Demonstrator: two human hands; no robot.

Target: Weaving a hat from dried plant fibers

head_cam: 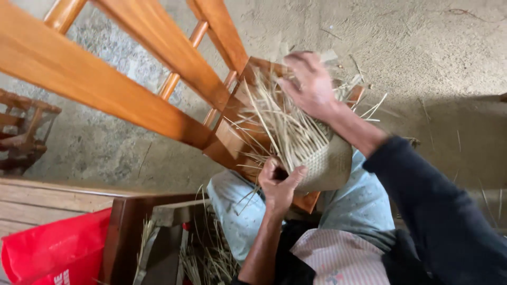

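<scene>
A half-woven straw basket (327, 166) rests on my lap, against the seat of a wooden chair (153, 84). Many loose pale straw strands (280, 124) stick up out of its woven part. My left hand (280, 182) grips the basket's near edge, thumb over the weave. My right hand (309, 84) is above the strands at their far ends, fingers curled over several of them. Whether it pinches one strand is hidden by the fingers.
The chair's orange-brown back rails run across the upper left. A red bag (53, 253) lies at the lower left beside a dark wooden frame (124, 237). More loose straw (211, 253) lies by my knee. The ground is bare sandy concrete (422, 47).
</scene>
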